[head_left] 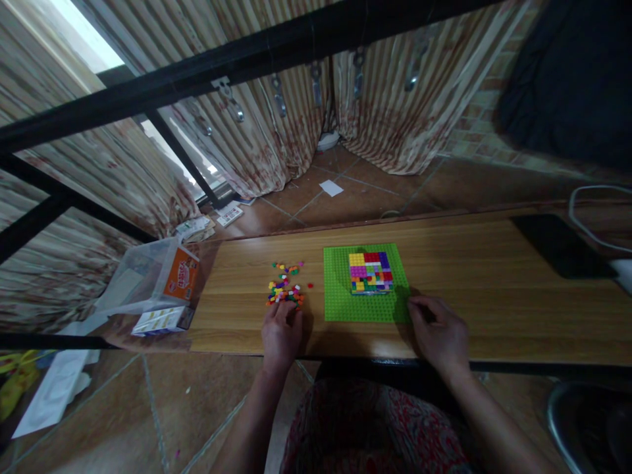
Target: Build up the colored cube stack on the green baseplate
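Observation:
A green baseplate (340, 296) lies on the wooden table (494, 289), carrying a multicoloured block of small bricks (370, 271) built near its far right corner. A loose pile of small coloured bricks (285, 287) sits to the left of the plate. My left hand (280, 332) rests at the near edge of that pile, fingers curled down onto the bricks; what they pinch is hidden. My right hand (438, 332) lies at the plate's near right corner, fingers bent and touching its edge.
A dark phone-like slab (560, 245) and a white cable (592, 217) lie at the table's right end. A clear plastic bag with an orange box (182, 275) sits at the left end. Black metal bars (197, 72) cross overhead. Curtains hang behind.

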A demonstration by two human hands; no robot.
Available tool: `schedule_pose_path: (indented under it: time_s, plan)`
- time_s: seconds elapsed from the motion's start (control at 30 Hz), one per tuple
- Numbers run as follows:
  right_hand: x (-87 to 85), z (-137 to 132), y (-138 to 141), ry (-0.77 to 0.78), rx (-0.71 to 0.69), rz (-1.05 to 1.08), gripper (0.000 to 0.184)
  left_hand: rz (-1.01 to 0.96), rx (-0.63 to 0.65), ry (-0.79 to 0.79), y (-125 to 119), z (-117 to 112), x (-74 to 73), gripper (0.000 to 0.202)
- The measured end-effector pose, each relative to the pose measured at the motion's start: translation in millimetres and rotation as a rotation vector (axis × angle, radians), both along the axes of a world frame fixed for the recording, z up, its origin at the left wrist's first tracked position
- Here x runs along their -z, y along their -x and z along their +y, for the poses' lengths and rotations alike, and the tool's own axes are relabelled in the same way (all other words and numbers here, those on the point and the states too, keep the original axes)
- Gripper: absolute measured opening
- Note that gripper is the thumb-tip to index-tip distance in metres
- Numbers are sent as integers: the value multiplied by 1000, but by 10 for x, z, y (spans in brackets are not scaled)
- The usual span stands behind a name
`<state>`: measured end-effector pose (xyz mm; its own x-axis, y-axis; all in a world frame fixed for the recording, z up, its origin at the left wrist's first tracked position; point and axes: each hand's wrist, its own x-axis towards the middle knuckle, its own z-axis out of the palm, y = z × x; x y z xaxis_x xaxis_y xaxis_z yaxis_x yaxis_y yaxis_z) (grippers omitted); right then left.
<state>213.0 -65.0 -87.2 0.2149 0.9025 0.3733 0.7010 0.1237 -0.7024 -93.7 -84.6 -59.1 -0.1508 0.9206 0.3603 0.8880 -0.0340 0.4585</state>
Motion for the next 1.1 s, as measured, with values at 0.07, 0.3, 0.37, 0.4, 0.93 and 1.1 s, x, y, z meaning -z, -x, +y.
schedule_pose_path:
  time_s: [0.07, 0.3, 0.37, 0.4, 0.93, 1.1]
  plan:
    - [-2, 0, 3, -2, -1, -1, 29, 32, 2, 16, -11, 22, 9, 9]
    - [-10, 1, 23, 18, -1, 20, 27, 131, 24, 37, -17, 38, 14, 16]
    - [-22, 3, 32, 16, 4, 20, 27, 153, 20, 44, -23, 44, 4, 17]
    - [-29, 4, 36, 15, 6, 20, 26, 166, 16, 48, -30, 49, -4, 17]
    - [-50, 16, 54, -1, -12, 39, 23, 27, 146, -19, -277, 161, -237, 15]
    - [-71, 19, 67, 6, 2, 33, 23, -177, 346, -88, -677, 351, -547, 15]
